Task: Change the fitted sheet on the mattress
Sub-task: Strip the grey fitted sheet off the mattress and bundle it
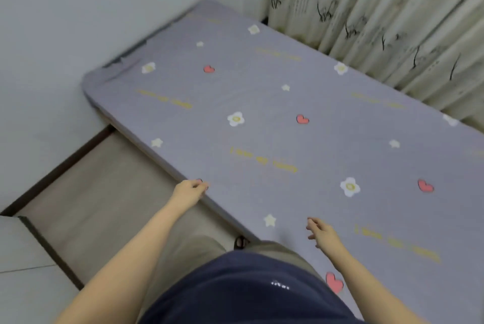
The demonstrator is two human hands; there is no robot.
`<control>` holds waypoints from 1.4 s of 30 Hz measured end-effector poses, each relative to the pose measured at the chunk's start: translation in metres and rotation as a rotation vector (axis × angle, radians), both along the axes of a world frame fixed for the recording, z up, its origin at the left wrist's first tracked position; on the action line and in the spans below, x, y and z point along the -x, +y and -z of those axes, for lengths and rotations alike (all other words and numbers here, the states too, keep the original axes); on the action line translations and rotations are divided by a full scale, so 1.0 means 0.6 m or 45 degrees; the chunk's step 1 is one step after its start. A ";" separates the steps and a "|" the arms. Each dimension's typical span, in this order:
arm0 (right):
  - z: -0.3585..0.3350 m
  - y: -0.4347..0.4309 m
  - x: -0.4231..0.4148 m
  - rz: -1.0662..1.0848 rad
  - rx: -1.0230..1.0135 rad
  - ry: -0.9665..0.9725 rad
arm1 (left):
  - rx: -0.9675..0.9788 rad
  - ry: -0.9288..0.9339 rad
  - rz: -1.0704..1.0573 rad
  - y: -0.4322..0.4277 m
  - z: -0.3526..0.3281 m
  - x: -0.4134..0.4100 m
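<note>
Left hand (189, 191) grip on sheet (262, 93) edge

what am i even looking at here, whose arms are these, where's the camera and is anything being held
No machine here. This is one picture from a wide-angle camera worn on a person's head, looking forward and down, so the two bare arms are the wearer's own. Below them a grey fitted sheet is stretched flat, printed with flowers, hearts, stars and yellow writing. The left hand is at the sheet's near side edge with its fingers curled, apparently pinching the fabric there. The right hand is open with relaxed fingers over the sheet; whether it touches the sheet is unclear. A patterned curtain hangs along the far side, and a plain wall stands on the left.
</note>
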State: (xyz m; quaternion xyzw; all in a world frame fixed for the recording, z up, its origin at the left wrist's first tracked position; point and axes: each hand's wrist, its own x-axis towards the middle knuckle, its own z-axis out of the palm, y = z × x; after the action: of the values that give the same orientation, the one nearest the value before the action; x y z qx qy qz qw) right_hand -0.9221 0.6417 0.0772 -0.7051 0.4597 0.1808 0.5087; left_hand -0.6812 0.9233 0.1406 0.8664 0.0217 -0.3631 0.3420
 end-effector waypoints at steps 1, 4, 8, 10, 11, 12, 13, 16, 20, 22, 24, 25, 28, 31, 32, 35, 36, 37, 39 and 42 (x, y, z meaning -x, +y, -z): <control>0.012 0.002 0.025 0.052 -0.034 0.050 | 0.030 0.055 -0.054 0.007 0.008 -0.001; 0.044 0.017 0.074 0.173 -0.122 0.184 | 0.076 0.161 -0.180 0.035 0.028 -0.013; 0.068 0.045 0.075 0.178 -0.162 0.309 | 0.073 0.238 -0.341 0.088 0.052 -0.044; 0.071 0.059 0.047 0.144 -0.153 0.348 | 0.059 0.277 -0.428 0.124 0.064 -0.063; 0.071 0.067 0.025 0.131 -0.150 0.357 | 0.050 0.295 -0.456 0.146 0.072 -0.073; 0.070 0.076 -0.001 0.119 -0.148 0.359 | 0.037 0.317 -0.474 0.171 0.079 -0.083; 0.067 0.087 -0.032 0.100 -0.146 0.357 | 0.017 0.341 -0.485 0.198 0.088 -0.092; 0.056 0.131 -0.146 0.004 -0.137 0.319 | -0.039 0.421 -0.520 0.292 0.113 -0.123; 0.032 0.222 -0.325 -0.056 -0.154 0.219 | -0.121 0.533 -0.589 0.420 0.128 -0.179; 0.018 0.273 -0.410 -0.065 -0.177 0.175 | -0.184 0.563 -0.572 0.475 0.124 -0.214; 0.008 0.321 -0.482 -0.067 -0.196 0.122 | -0.215 0.569 -0.541 0.518 0.121 -0.254; 0.004 0.341 -0.512 -0.082 -0.199 0.102 | -0.219 0.567 -0.526 0.535 0.120 -0.276; -0.003 0.386 -0.576 -0.119 -0.213 0.100 | -0.196 0.562 -0.449 0.563 0.120 -0.345; -0.003 0.402 -0.595 -0.111 -0.177 0.156 | -0.158 0.513 -0.391 0.559 0.117 -0.421; -0.003 0.403 -0.593 -0.104 -0.151 0.183 | -0.138 0.490 -0.379 0.552 0.115 -0.445; 0.003 0.399 -0.573 -0.087 -0.094 0.298 | -0.058 0.460 -0.375 0.516 0.109 -0.511; 0.008 0.395 -0.565 -0.086 -0.087 0.343 | -0.030 0.468 -0.379 0.502 0.106 -0.531; 0.013 0.390 -0.558 -0.077 -0.086 0.385 | -0.006 0.472 -0.380 0.488 0.104 -0.549; 0.025 0.377 -0.553 -0.055 -0.089 0.468 | 0.029 0.466 -0.383 0.462 0.101 -0.587; 0.040 0.363 -0.585 0.027 -0.107 0.523 | 0.057 0.421 -0.398 0.439 0.100 -0.644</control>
State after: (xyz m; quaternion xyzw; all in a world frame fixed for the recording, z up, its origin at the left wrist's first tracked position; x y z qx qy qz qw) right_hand -0.5713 0.8593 0.0533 -0.6267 0.5532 0.3345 0.4351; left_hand -0.2945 1.1866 0.0806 0.7735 0.2032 -0.4431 0.4051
